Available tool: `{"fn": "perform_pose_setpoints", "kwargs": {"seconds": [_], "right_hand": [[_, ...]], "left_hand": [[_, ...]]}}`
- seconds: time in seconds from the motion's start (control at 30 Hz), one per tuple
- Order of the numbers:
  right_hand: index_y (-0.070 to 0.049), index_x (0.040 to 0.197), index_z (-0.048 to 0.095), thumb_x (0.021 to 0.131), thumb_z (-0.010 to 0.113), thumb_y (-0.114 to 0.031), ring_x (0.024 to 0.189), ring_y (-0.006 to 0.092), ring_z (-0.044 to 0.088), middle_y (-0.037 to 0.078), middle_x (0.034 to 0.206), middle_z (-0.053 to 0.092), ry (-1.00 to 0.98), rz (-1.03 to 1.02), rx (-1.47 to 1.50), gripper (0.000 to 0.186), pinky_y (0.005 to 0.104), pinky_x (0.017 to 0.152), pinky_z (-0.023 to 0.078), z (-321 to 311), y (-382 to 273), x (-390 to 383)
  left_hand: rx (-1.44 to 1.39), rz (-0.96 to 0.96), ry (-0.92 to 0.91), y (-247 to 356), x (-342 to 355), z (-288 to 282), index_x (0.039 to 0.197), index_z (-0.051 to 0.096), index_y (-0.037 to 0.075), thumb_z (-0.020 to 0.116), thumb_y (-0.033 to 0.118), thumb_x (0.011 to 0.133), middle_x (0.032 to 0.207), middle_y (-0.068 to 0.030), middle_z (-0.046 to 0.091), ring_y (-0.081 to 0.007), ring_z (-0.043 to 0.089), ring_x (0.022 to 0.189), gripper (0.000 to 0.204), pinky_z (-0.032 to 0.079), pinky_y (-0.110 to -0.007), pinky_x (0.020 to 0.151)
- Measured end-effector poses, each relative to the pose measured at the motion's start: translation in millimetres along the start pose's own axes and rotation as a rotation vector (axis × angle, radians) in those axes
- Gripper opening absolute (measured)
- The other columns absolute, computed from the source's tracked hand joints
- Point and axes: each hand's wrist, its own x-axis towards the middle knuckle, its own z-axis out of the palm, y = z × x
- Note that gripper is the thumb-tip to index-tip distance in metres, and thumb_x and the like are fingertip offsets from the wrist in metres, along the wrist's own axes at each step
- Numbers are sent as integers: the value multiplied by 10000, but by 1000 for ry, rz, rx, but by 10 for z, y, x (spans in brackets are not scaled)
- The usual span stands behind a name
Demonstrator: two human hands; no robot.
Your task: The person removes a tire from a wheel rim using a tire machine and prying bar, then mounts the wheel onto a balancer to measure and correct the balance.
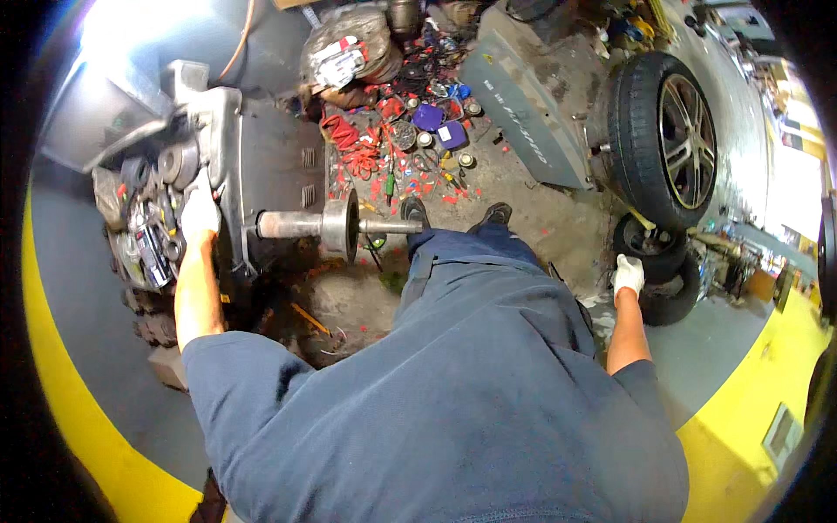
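Open floor [540, 218] betw. shaft [349, 225] & tyre [663, 139] (scattered parts [410, 131] behind).

I saw the stained concrete floor [540, 218] carrying red scraps [384, 183], 2 purple containers [440, 126] and a mounted tyre [663, 139].

A: What's by the left hand [200, 214]?
B: Tray of small parts [146, 228] on top of the grey wheel balancer [261, 166]. Round cones, metal bits, all jumbled. White-gloved hand rests at tray's right edge.
A: Machine's shaft?
B: Steel shaft w/ flange disc [342, 226], horizontal, sticks out to the right, bare.
A: Right side?
B: Small black tyre [660, 266] on the floor, leaning below a bigger wheel. Right hand [628, 274], also white-gloved, sits just at its left rim; can't tell if touching.
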Motion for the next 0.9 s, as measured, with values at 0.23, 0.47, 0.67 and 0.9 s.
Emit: {"fn": "perform_pose_setpoints", "kwargs": {"seconds": [0.23,0.47,0.67,0.9], "right_hand": [[9,1093,697,930,664,-306,1009,346,689,195,1084,725,-242,-384,133,357,407,889,505,-443,-658,-340],[-9,1295,606,969,679,-205,1054,238,666,150,1168,693,-805,-768,886,387,350,913,521,-704,-1982,-954],[-28,1280,630,915,693,-167,1051,324,703,195,1129,711,-340,-763,998,396,386,904,536,-1340,-1696,-439],[7,1037,700,788,769,34,739,247,642,123,857,627,66,-1072,732,259,349,690,527,-2075,-981,100]], "left_hand": [[-734,-173,391,1892,-282,-712,1390,481,-21,633,184,851,1096,-160,624,-222,623,965,595,518,-360,853],[-2218,230,-572,6059,-1898,-1818,1333,570,-6,527,98,890,1008,-76,647,-144,609,828,457,512,-272,764],[-2245,315,-811,7315,-2633,-2350,1331,515,-30,518,-6,913,981,-82,618,-176,613,860,419,521,-288,810],[-2100,546,-759,7799,-2487,-2437,1265,537,53,547,6,899,957,-58,635,-253,652,887,369,568,-419,866]]}}
